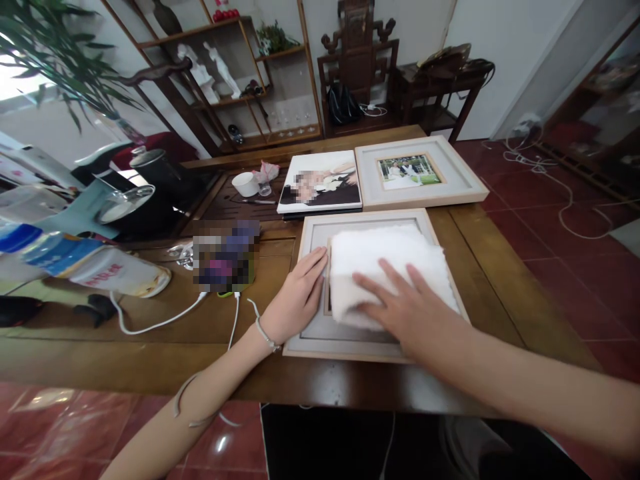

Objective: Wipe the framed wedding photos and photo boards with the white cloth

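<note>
In front of me a picture frame (345,344) with a pale wood edge and grey mat lies flat on the wooden table. A folded white cloth (395,250) covers most of its middle, so the picture beneath is hidden. My right hand (405,300) rests on the cloth, fingers spread and pressed flat. At the frame's left side my left hand (300,293) lies over the edge with its fingers stretched out along the mat. A bracelet (267,333) circles my left wrist.
Behind stand a second framed photo (410,170) and a photo panel (323,180). Leftward are a phone (225,257) with white charging cables (165,327), a lying plastic bottle (110,267), a white cup (245,183) and a dark pot (155,173). The table's front edge (330,393) is close.
</note>
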Motion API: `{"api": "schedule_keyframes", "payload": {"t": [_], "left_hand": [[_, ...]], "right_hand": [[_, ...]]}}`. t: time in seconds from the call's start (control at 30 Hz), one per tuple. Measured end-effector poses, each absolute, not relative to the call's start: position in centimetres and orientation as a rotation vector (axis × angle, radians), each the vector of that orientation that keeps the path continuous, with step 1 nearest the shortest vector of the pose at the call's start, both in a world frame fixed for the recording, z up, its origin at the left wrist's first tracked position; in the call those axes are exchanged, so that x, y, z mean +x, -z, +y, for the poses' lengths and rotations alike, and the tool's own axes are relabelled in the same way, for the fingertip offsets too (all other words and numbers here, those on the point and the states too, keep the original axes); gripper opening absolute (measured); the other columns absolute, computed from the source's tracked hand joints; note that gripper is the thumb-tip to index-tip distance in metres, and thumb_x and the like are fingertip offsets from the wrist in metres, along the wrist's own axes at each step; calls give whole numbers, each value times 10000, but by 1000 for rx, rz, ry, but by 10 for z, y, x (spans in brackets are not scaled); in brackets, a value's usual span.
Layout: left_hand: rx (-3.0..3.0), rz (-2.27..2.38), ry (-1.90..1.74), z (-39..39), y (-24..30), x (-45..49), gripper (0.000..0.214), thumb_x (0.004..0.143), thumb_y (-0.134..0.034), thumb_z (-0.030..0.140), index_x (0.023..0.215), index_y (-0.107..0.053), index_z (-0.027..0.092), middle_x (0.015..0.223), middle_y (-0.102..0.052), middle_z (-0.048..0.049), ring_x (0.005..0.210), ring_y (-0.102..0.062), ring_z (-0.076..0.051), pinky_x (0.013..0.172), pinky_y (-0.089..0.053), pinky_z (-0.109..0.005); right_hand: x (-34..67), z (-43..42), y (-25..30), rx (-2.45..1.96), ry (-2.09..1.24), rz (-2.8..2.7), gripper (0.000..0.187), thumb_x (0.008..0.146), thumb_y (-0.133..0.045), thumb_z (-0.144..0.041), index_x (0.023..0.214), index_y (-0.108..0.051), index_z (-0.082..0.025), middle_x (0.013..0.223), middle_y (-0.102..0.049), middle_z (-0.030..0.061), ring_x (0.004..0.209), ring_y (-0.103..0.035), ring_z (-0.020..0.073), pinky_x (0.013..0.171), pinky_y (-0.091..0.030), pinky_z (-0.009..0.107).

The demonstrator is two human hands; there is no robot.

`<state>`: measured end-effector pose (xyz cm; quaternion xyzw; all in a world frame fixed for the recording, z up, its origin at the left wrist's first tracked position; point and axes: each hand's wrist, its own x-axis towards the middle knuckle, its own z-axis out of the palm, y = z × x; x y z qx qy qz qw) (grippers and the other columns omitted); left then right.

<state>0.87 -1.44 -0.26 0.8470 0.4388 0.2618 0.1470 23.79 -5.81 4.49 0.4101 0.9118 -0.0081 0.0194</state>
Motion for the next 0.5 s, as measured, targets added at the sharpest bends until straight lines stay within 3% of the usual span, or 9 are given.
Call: {"api": "schedule_keyframes", "payload": {"t": [0.13, 0.23, 0.33, 0.5], "left_hand": [[2399, 1290, -767, -16, 0, 11, 447, 1013, -346, 247, 1441, -432, 154, 1504, -433, -150, 1422, -372, -247, 1193, -294, -499], [2361, 1297, -805, -18, -1, 12, 483, 1030, -314, 309, 1482, -358, 144, 1555, -350, -151, 1455, -308, -234, 1212, -244, -487], [2313, 1301, -833, -18, -2, 11, 532, 1034, -294, 369, 1513, -293, 137, 1588, -279, -150, 1478, -249, -235, 1217, -224, -479], [2278, 1295, -886, -20, -1, 9, 571, 1033, -239, 434, 1509, -312, 126, 1579, -295, -165, 1476, -255, -245, 1208, -239, -490]], "right_hand": [[236, -8, -48, 1377, -268, 2869, 565, 883, -424, -18, 1399, -506, -233, 1554, -295, 89, 1393, -247, 475, 1010, -307, 757], [224, 8, -40, 1366, -315, 2901, 462, 941, -369, -71, 1323, -585, -215, 1537, -335, 84, 1387, -242, 487, 999, -282, 790], [206, -1, -37, 1299, -261, 2893, 373, 959, -411, -144, 1229, -657, -218, 1527, -365, 79, 1371, -273, 498, 983, -297, 799], [191, -50, -53, 1057, -6, 2836, 306, 928, -528, -257, 1181, -698, -254, 1512, -387, 113, 1330, -339, 520, 961, -336, 789]]}}
